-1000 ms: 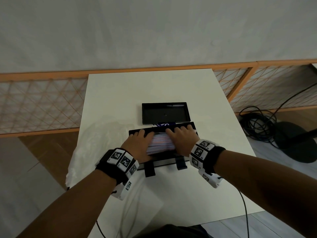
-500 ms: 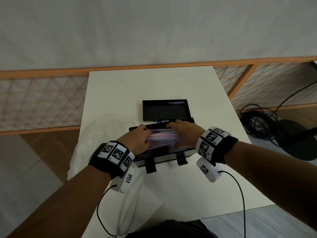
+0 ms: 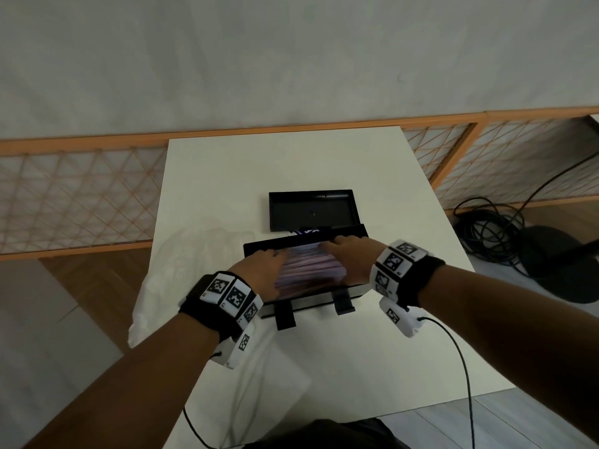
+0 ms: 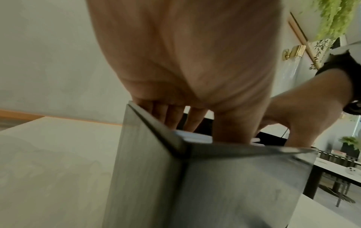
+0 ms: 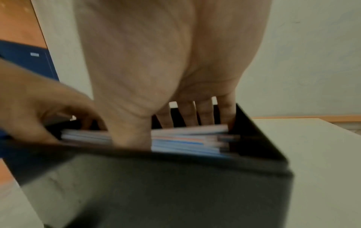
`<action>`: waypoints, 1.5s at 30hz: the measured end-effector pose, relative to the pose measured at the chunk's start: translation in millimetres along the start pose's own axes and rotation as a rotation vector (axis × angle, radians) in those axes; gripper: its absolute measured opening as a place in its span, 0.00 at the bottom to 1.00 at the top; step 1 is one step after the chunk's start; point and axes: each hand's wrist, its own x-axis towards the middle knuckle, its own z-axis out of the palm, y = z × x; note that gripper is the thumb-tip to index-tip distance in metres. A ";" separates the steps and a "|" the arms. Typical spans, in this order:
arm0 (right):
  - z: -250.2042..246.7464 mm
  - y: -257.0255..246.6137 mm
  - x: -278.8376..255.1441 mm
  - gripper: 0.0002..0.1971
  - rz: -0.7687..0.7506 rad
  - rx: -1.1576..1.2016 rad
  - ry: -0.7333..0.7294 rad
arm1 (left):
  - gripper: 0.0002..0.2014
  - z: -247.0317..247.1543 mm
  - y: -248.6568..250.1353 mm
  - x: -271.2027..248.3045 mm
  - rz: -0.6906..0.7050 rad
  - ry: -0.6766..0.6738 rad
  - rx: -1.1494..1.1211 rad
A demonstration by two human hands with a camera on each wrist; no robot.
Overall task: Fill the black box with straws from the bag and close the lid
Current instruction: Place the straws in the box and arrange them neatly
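The black box [image 3: 324, 301] sits mid-table with two latches hanging off its front wall. A layer of coloured straws [image 3: 308, 267] fills it, lying lengthwise. My left hand [image 3: 269, 264] presses on the left part of the straws with straight fingers. My right hand [image 3: 350, 254] presses on the right part the same way. The right wrist view shows that hand [image 5: 166, 54] with fingers on the straws [image 5: 185, 138] and the thumb down by the near wall of the box [image 5: 156, 185]. The left wrist view shows the left hand [image 4: 185, 61] over the box's corner [image 4: 215, 185]. The black lid [image 3: 311, 210] lies open side up behind the box.
A crumpled clear plastic bag [image 3: 181, 264] lies on the white table [image 3: 291, 163] left of the box. A wooden lattice rail [image 3: 81, 196] runs behind the table. Coiled cables [image 3: 486, 231] and a dark stand base lie on the floor to the right.
Both hands have slid apart across the straws, from the middle towards the ends of the box. The straws look blurred under them.
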 end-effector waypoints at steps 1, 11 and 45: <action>2.2 -2.3 2.9 0.40 0.006 -0.026 -0.001 | 0.40 -0.1 0.7 1.7 -0.013 0.006 0.032; 0.5 10.6 -4.1 0.43 -0.016 0.068 0.122 | 0.46 3.4 -1.2 1.4 0.004 0.067 -0.028; -5.0 -12.6 2.7 0.14 0.429 0.879 0.338 | 0.16 -14.4 -22.1 -12.0 0.014 0.207 -0.151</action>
